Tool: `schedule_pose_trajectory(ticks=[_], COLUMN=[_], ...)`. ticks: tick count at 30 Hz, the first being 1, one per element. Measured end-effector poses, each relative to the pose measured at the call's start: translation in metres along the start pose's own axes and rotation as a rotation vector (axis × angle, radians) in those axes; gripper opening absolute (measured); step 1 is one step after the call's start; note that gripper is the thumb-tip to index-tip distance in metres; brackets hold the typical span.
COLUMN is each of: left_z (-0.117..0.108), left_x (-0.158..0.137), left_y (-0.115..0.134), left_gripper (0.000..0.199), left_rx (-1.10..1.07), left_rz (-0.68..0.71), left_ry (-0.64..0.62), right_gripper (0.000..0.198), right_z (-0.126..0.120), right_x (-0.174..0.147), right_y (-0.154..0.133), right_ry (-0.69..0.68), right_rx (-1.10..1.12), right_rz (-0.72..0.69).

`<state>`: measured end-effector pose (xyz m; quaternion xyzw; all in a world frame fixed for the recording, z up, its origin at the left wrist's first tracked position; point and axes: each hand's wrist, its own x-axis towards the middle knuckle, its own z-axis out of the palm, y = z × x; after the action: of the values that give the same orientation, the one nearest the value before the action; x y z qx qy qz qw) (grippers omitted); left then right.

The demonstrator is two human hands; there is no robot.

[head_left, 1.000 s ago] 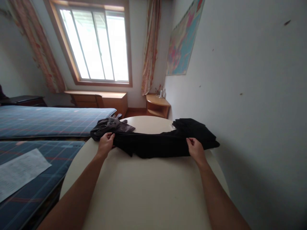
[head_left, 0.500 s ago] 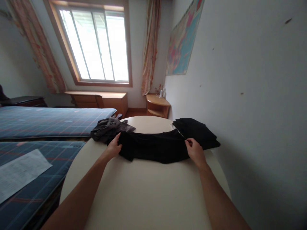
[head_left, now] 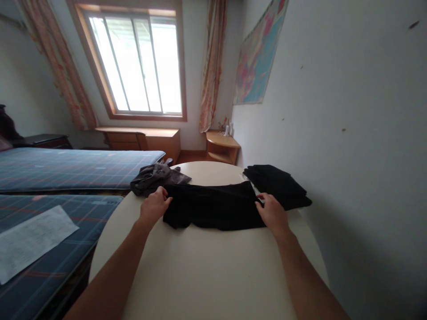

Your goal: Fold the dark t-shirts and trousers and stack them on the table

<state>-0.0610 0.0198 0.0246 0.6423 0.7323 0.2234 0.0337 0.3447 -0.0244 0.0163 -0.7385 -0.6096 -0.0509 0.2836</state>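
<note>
Black cloth (head_left: 213, 208), centre frame, now lies flatter, apparently better settled; left hand (head_left: 153, 207) and right hand (head_left: 274, 214) at its ends, fingers slightly apart.

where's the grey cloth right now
In the head view, the grey cloth lies bunched at the far left of the round table, just beyond the left hand and next to the black cloth.
</note>
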Motion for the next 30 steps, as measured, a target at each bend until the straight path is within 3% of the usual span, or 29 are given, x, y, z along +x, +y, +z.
schedule_pose_trajectory(ticks=[4,8,11,15,17,20,25,30], left_z=[-0.004,0.002,0.008,0.013,0.016,0.021,0.029,0.033], left_x=[-0.011,-0.016,-0.013,-0.003,0.003,0.01,0.011,0.002], left_y=[0.009,0.004,-0.001,-0.001,0.001,0.004,0.004,-0.001], left_gripper=[0.037,0.031,0.022,0.009,0.009,0.015,0.018,0.036], left_rx=[0.116,0.062,-0.031,-0.331,-0.578,-0.798,-0.699,-0.464], left_rz=[0.049,0.149,0.212,0.152,0.075,0.024,0.117,0.352], left_ry=[-0.237,-0.376,-0.428,-0.247,-0.134,-0.099,-0.125,-0.228], right_gripper=[0.012,0.021,0.028,0.011,0.011,0.021,0.054,0.033], right_z=[-0.001,-0.002,0.001,0.009,0.013,0.018,0.022,0.02], right_x=[-0.006,-0.018,-0.025,-0.023,-0.02,-0.016,-0.013,-0.008], right_y=[-0.021,-0.041,-0.046,-0.041,-0.038,-0.031,-0.02,-0.017], right_ry=[-0.043,-0.412,-0.608,-0.605,-0.578,-0.523,-0.508,-0.476], right_rx=[0.068,0.288,0.349,0.332,0.338,0.392,0.467,0.468], right_rz=[-0.201,-0.437,-0.478,-0.467,-0.45,-0.4,-0.408,-0.375])
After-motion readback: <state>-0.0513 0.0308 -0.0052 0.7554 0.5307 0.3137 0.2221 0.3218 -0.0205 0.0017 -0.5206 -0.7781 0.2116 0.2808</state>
